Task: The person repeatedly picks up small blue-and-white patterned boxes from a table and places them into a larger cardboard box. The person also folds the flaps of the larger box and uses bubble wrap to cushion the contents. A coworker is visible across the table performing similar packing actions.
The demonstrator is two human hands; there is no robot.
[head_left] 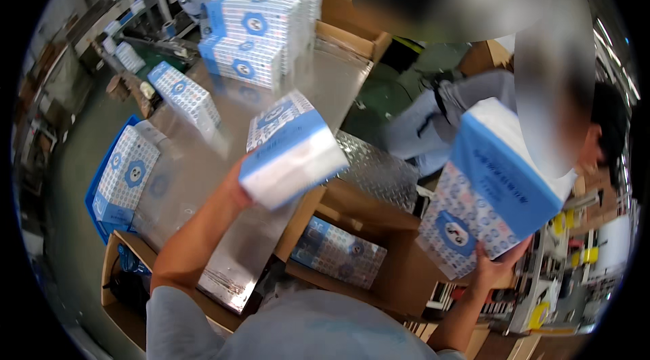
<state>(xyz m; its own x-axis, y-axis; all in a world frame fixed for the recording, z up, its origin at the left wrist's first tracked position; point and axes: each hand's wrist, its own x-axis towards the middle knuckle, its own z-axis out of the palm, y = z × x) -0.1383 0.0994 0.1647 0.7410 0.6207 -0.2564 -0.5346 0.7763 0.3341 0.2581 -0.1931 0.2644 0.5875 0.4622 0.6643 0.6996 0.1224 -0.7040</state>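
My left hand (242,182) grips one end of a blue-and-white tissue pack (292,155), tilted above the metal table and slightly blurred. Raised on the right, a second, similar pack (491,187) rests in my right hand (497,268), whose fingers clasp its lower edge. Between my arms is an open cardboard box (414,275), and a tissue pack (338,251) lies at its bottom. On the metal table (196,204), more packs form a tall stack (264,28) at the far end. One single pack (186,99) stands near the table's left edge.
A blue tray (91,191) with tissue packs sits at the table's left side. Another cardboard box (118,292), with dark items inside, is at lower left. An open carton (349,38) stands behind the table. A person in grey clothing (467,113) is close on the right.
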